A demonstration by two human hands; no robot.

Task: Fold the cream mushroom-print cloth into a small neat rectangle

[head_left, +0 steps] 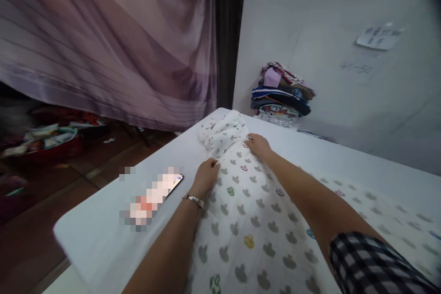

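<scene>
A white cloth (255,206) printed with grey, green, yellow and red mouse-head shapes stretches from the bottom of the view up to both hands. My left hand (206,175), with a bracelet at the wrist, is closed on the cloth's left edge. On the right, my right hand (259,146) pinches the opposite edge a little farther away. Beyond the hands, the far part of the fabric (223,131) lies bunched on the table, its print smaller. More of the patterned cloth lies under and right of my right arm.
The white table (103,211) has a rounded near-left corner. On it lies a phone (175,184), partly blurred out. Folded clothes (282,89) are stacked by the wall. A purple curtain (155,46) hangs at left, above a red container (51,144) on the floor.
</scene>
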